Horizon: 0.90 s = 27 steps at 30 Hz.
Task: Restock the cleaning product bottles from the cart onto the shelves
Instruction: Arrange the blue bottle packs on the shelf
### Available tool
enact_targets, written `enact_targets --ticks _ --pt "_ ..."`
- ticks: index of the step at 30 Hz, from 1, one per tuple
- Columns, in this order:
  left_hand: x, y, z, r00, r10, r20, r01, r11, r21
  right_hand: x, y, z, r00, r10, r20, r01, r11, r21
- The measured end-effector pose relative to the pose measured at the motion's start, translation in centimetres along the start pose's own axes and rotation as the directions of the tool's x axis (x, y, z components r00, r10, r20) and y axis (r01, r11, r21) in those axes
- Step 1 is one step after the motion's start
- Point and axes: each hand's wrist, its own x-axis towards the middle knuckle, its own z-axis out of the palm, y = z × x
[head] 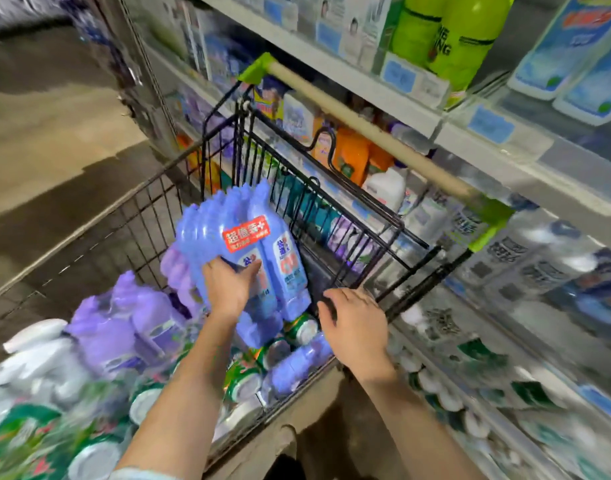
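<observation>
While the left hand [231, 289] is clamped round the lower half of a pack of blue bottles [262, 237], thumb across the front label and fingers behind, the pack stands tilted above the load at the near end of the cart [158, 183]. A red sticker [246, 238] binds the two front bottles together, and their caps point up and away towards the shelves [331, 67] on the right.

The right hand [356, 323] sits just beside the pack, at the wire flap on the cart's near end. Its fingers are bent with the tips at the wire, but the blur keeps me from telling whether they grip it or only rest there.

Below the lifted pack, one more blue bottle [297, 367] lies on its side among green and white cans [241, 379]. Purple bottles [124, 327] are heaped to the left of the forearm, with white bottles [34, 344] beyond them at the cart's left edge.

The cart's beige handle [366, 129], capped in green at both ends, runs close along the shelf fronts. Behind it stand orange bottles [352, 154], and on the shelf above them bright green bottles [463, 39], with blue price tags [397, 76] along the shelf edge. The lower shelves at the right are too smeared to read.
</observation>
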Motion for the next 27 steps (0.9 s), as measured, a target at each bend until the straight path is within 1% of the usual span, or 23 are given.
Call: enact_targets --ticks 3,6,9,12,14,15,16,17,18,19,20,21,22,23,25,26,27 --pt "0.3 1.4 -0.3 1.0 -0.01 0.005 0.011 0.999 -0.036 0.1 0.0 0.3 1.0 0.007 -0.008 -0.008 0.999 -0.04" --pt "0.0 2.6 -0.5 0.998 0.01 0.065 -0.003 0.994 -0.11 0.2 0.1 0.5 1.0 -0.003 -0.002 0.003 0.998 -0.061" --pt "-0.7 2.7 -0.4 0.993 -0.003 0.114 0.023 0.984 -0.177 0.2 0.2 0.5 1.0 -0.011 -0.007 0.011 0.997 -0.082" --pt "-1.2 2.9 -0.9 0.994 0.058 0.09 -0.042 0.985 -0.17 0.1 0.2 0.3 0.999 -0.034 0.003 0.034 0.998 -0.059" --pt "-2.2 3.4 -1.8 0.993 0.086 0.076 -0.072 0.982 -0.173 0.3 0.0 -0.1 0.998 -0.01 0.056 0.011 1.0 -0.015" --pt "-2.7 3.6 -2.4 0.993 0.095 0.069 -0.081 0.981 -0.177 0.7 0.1 -0.3 0.993 0.003 0.119 -0.007 0.999 0.035" --pt "-3.4 3.9 -3.4 0.992 0.106 0.063 -0.093 0.978 -0.186 1.2 0.3 -0.4 0.985 0.009 0.175 -0.032 0.991 0.13" --pt "-4.0 4.2 -4.5 0.99 0.123 0.066 -0.107 0.974 -0.201 1.9 0.3 -0.5 0.976 0.019 0.215 -0.073 0.967 0.246" --pt "-4.6 4.3 -5.5 0.987 0.139 0.082 -0.116 0.964 -0.241 2.8 0.1 -0.6 0.967 0.036 0.254 -0.133 0.916 0.378" --pt "-5.0 4.5 -6.5 0.981 0.158 0.115 -0.116 0.944 -0.309 3.9 -0.2 -0.9 0.947 0.051 0.316 -0.221 0.818 0.531" --pt "-5.5 4.7 -7.4 0.972 0.171 0.163 -0.098 0.919 -0.382 5.0 -0.7 -1.4 0.913 0.037 0.407 -0.327 0.664 0.673" --pt "-6.0 4.9 -8.1 0.957 0.198 0.211 -0.088 0.894 -0.439 5.9 -1.1 -1.7 0.872 -0.022 0.489 -0.419 0.483 0.769" --pt "-6.6 5.1 -8.6 0.939 0.236 0.25 -0.09 0.871 -0.483 6.6 -1.3 -1.9 0.853 -0.077 0.516 -0.464 0.343 0.817" --pt "-6.9 5.0 -8.7 0.92 0.267 0.286 -0.093 0.859 -0.504 7.1 -1.3 -2.0 0.854 -0.091 0.513 -0.474 0.273 0.837" --pt "-7.3 5.0 -8.6 0.891 0.286 0.354 -0.058 0.843 -0.535 7.4 -1.8 -3.3 0.864 -0.068 0.499 -0.468 0.26 0.845" --pt "-6.9 4.7 -8.4 0.88 0.291 0.375 -0.039 0.832 -0.553 7.4 -2.1 -3.7 0.876 -0.031 0.481 -0.452 0.289 0.844" --pt "-6.3 4.5 -8.0 0.881 0.286 0.378 -0.01 0.808 -0.588 7.3 -2.3 -3.9 0.894 0.014 0.447 -0.424 0.345 0.837"
